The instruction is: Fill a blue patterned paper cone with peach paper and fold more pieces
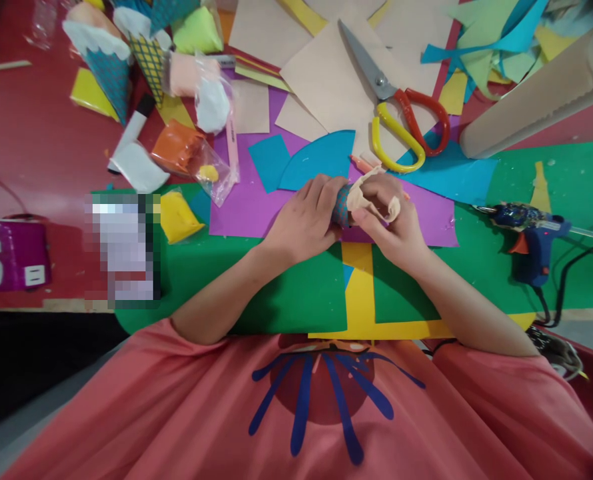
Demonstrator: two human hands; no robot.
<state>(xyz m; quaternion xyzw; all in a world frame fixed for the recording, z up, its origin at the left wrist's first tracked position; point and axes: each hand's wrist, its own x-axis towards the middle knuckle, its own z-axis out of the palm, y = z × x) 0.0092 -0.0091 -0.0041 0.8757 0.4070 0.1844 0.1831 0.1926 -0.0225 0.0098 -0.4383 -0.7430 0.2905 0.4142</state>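
My left hand (304, 217) is wrapped round a blue patterned paper cone (343, 205), most of it hidden by the fingers. Cream-coloured soft clay (359, 198) stands out in a thin, wavy rim at the cone's wide end. My right hand (396, 220) pinches this clay between thumb and fingers. Both hands meet over purple paper (241, 217), with a blue paper piece (321, 160) just beyond them. Red-and-yellow-handled scissors (386, 90) lie a little farther off, their blades pointing away to the left.
Finished-looking paper cones (107, 70) with white tops lie at the far left, near packets of orange clay (176, 145) and yellow clay (179, 217). A blue glue gun (536, 240) rests at the right, its cord near the table edge. A pale cylinder (536, 93) lies behind it.
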